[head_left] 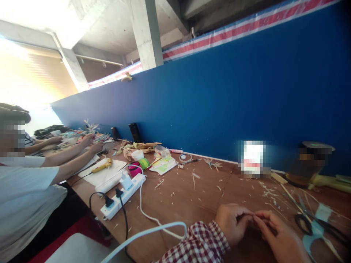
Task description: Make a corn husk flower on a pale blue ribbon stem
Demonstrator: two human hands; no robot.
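The left hand [233, 223] and right hand [276, 233] meet at the near edge of the worktop [192, 190]. Both curl narrow, fingertips touching in a pinch; what they pinch is too small to tell. Black-handled scissors [309, 223] lie near, right of the right hand. 1 white power strip [123, 197] sits well apart to the left, before a co-worker's arms [74, 160].

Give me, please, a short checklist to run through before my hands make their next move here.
1. Your left hand and right hand meet fingertip to fingertip above the table: ok.
2. What the grip holds is visible: cannot tell, the fingers hide it.
3. The scissors lie apart from the right hand: ok.
4. The white cable is clear of the checked sleeve: not ok, it loops beside it.
5. The co-worker's hands are far off: ok.
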